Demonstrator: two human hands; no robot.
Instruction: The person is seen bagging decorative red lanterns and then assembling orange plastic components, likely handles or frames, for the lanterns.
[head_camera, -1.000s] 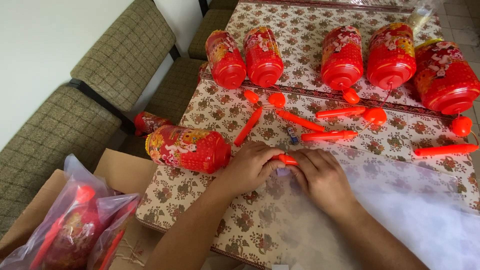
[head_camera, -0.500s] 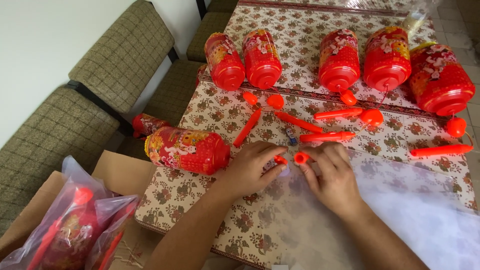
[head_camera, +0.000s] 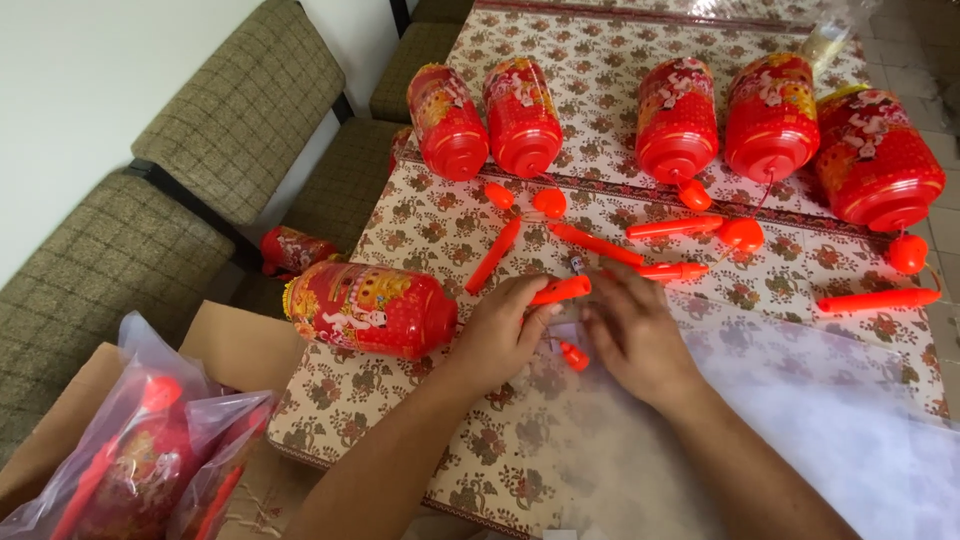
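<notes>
The patterned tablecloth (head_camera: 420, 390) fills my view, with five red lanterns (head_camera: 676, 122) lined up at twelve o'clock and one lantern (head_camera: 370, 310) lying at nine o'clock of my hands. My left hand (head_camera: 500, 335) now pinches the orange stick (head_camera: 560, 290), lifted off the cloth since a second ago. My right hand (head_camera: 630, 335) rests flat, fingers loose, the small orange cap (head_camera: 574, 356) between both hands.

Head camera, looking steeply down, close over the work

Both hands sit centre frame on the patterned table (head_camera: 420, 230); chairs (head_camera: 200, 160) off left, lanterns (head_camera: 680, 120) lined beyond
</notes>
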